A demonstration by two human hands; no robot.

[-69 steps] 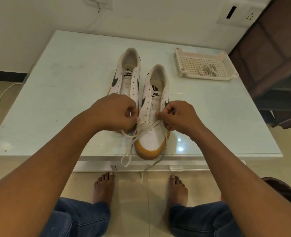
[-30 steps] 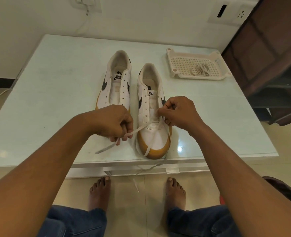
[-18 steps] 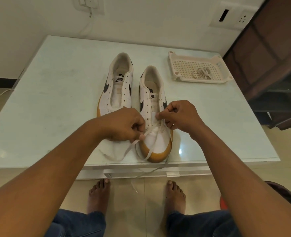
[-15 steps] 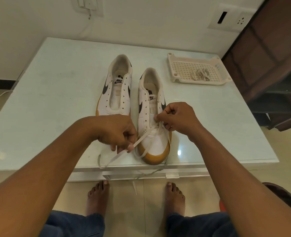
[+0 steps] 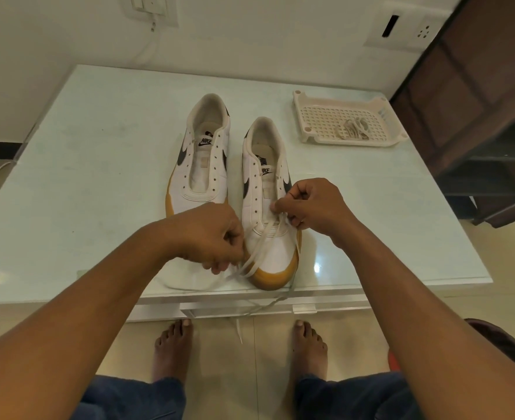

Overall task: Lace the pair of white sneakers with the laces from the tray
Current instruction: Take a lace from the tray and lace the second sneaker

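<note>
Lace (image 5: 258, 247) pinched at table's (image 5: 98, 177) front edge
Beside the sneaker (image 5: 280, 256) toe, left hand (image 5: 210, 234) pinches it; right hand (image 5: 314, 207) pinches it mid-shoe.

The lace (image 5: 257, 250) I am pinching between my left grip (image 5: 210, 234) and my right grip (image 5: 314, 207) is showing off-white. Under both grips the sneaker (image 5: 277, 257) is showing white leather, a black swoosh and a mustard-tan band round its toe. Just beyond my left grip the other sneaker (image 5: 203, 165) is wearing white too, with a black swoosh, black lettering on its tongue and a tan sole edge. Well beyond my right grip the tray (image 5: 307, 137) is looking cream, patterned with a grid of small holes, and the laces (image 5: 353, 130) in it pale beige. The tabletop (image 5: 98, 177) is gleaming pale mint green. Below my grips my jeans (image 5: 135, 398) are showing blue.
</note>
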